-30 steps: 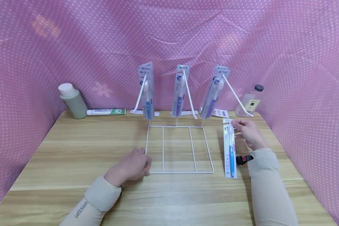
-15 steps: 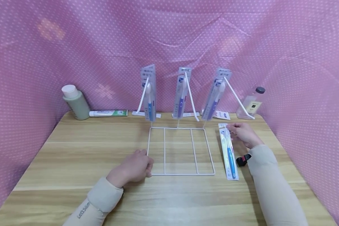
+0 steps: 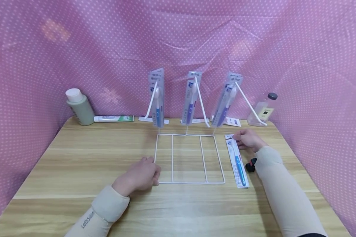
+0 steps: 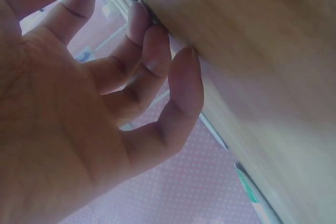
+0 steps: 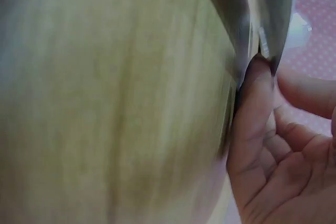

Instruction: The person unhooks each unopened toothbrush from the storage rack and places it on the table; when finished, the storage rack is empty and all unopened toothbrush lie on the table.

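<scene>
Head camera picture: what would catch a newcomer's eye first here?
Three packaged toothbrushes hang on a white wire rack at the table's middle, against a pink dotted cloth. The right hand pinches the top of another packaged toothbrush lying beside the rack, while the left hand rests at its near left corner.

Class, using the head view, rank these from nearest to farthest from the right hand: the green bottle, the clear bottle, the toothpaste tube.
From the right hand:
1. Clear bottle, back right corner, nearest.
2. Toothpaste tube, back left, lying flat.
3. Green bottle, far back left, farthest.
</scene>
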Available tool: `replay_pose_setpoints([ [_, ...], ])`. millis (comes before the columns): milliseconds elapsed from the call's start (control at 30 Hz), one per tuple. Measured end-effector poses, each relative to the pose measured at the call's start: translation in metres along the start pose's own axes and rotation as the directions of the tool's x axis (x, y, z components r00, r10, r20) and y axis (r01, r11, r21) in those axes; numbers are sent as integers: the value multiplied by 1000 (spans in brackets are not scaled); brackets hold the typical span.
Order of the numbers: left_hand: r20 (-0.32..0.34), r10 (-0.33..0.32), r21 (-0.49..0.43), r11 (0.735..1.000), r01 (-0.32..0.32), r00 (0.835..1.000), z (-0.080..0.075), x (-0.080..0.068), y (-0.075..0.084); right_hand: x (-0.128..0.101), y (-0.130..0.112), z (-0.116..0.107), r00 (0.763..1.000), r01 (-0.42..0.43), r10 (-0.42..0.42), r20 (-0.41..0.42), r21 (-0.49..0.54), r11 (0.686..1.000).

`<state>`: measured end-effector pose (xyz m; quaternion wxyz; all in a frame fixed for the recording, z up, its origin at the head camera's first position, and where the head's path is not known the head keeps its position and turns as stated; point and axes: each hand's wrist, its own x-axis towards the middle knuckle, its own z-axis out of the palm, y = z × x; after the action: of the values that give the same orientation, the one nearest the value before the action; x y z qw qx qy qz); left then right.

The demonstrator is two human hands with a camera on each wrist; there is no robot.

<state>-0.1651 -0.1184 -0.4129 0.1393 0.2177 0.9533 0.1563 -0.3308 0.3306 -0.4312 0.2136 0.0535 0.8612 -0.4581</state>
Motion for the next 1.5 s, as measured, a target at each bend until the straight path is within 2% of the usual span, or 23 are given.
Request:
replay_pose_setpoints([
  [467,4,-12,6,1000,12,1000,2,1,0,2,-14,12,991,-50,27,-133,-177,983],
  [700,5,-12,0,1000,12,1000,4,2,-2,2,-15,11,983,-114,87,-160,-172,978],
  [833,4,-11,1,1000,11,1000,5,2,-2,0,-13,10,982,-114,85,-170,-171,979],
  [1167,1,-4,0,1000,4,1000,4,2,-1,2,-9,8,991,-56,35,-131,-159,986],
  [1500,-3,0,-5,1000,-1,1000,1,1,0,5,-13,0,990,-139,137,-26,-90,986],
])
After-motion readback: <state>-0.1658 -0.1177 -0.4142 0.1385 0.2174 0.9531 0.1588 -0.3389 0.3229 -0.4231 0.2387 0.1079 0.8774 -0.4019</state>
